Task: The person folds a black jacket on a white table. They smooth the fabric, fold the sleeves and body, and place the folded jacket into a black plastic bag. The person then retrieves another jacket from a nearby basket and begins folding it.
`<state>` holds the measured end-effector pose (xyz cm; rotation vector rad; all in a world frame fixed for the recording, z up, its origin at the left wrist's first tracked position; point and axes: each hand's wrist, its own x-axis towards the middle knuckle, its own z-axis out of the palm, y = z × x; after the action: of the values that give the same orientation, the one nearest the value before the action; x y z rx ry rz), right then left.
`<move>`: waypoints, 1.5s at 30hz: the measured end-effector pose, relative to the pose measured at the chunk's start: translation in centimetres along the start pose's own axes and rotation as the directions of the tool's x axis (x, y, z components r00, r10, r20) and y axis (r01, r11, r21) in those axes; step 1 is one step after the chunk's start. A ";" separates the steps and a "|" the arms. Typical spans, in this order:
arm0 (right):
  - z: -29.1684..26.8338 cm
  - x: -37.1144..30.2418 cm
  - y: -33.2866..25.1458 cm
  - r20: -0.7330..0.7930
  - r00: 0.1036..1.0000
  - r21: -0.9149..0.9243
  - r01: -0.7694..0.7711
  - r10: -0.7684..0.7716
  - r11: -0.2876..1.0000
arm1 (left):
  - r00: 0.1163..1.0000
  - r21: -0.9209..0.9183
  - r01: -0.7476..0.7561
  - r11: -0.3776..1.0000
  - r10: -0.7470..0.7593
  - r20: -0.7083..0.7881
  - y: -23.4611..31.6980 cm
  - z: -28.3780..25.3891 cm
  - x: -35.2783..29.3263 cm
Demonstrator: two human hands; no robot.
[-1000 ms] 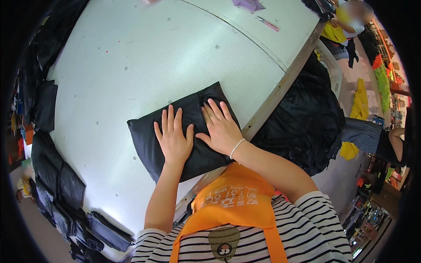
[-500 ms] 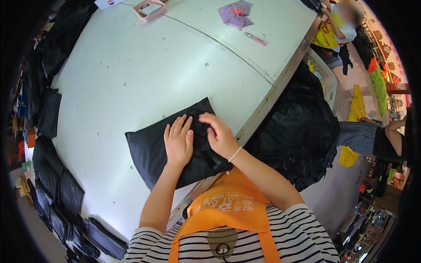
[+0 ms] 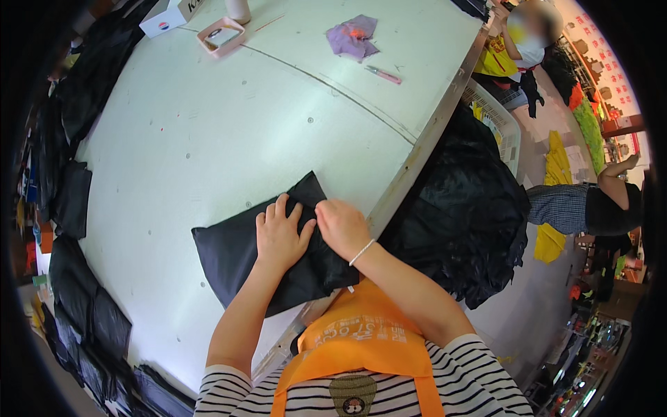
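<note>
A folded piece of black cloth point(image 3: 229, 254) lies flat near the front edge of the table, tilted, with one corner pointing up and away. My left hand point(image 3: 281, 240) presses on its middle, fingers spread and pointing away from me. Just to the right, my right hand point(image 3: 342, 229), with a white beaded bracelet at the wrist, is closed with its fingers bent down onto the cloth's right part. It seems to pinch the cloth there; the fingertips are partly hidden.
The white table point(image 3: 229, 132) carries a purple rag point(image 3: 352, 38), a pink-handled cutter point(image 3: 384, 74) and a pink tray point(image 3: 221, 37) farther off. Black cloth stacks point(image 3: 76, 278) line its left side. A black fabric heap point(image 3: 458, 215) stands beyond the right edge; other people are at right.
My right hand has gone from loosely bent fingers to a closed grip. The loose glossy part at the cloth's right is now covered by smoother black cloth. The view has shifted slightly.
</note>
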<state>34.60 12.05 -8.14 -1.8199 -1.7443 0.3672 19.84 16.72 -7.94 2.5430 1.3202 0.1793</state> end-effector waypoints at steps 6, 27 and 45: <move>0.9 -0.2 0.8 0.173 0.984 0.036 -0.045 0.039 0.998 | 0.999 0.155 0.034 0.987 -0.030 -0.023 -1.0 2.5 1.2; -3.5 -7.2 0.9 0.162 0.973 0.054 -0.174 0.163 0.983 | 0.988 0.292 -0.105 0.951 0.066 0.141 6.3 2.9 -3.0; -0.9 -3.7 1.1 0.009 0.986 -0.187 -0.159 0.164 0.969 | 0.979 0.135 -0.185 0.974 0.169 0.117 3.2 1.7 -2.3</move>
<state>35.59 8.26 -8.80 -2.1067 -1.6997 0.3001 21.44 12.82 -8.58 2.7507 1.1044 -0.0175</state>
